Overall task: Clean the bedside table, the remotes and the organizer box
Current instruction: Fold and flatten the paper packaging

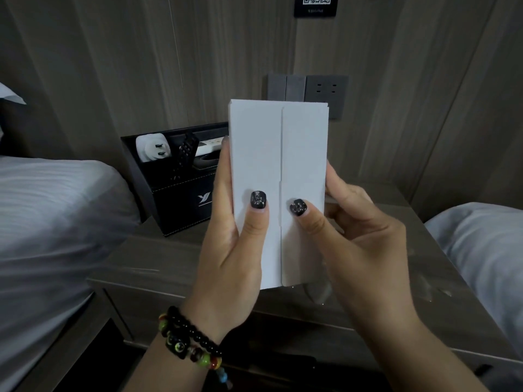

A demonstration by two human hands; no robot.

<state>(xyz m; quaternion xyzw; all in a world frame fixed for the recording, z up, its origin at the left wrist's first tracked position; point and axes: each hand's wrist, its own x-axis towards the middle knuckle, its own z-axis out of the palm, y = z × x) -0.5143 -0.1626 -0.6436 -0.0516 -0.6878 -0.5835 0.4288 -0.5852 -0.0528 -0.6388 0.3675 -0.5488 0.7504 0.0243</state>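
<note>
Now — both hands (285,250) grip blank white box (277,165) | organizer box (181,193) — winged logo

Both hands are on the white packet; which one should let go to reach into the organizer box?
Left, probably. The left hand is right beside the organizer box, which stands left of the white packet; the right hand would have to cross over.
</note>
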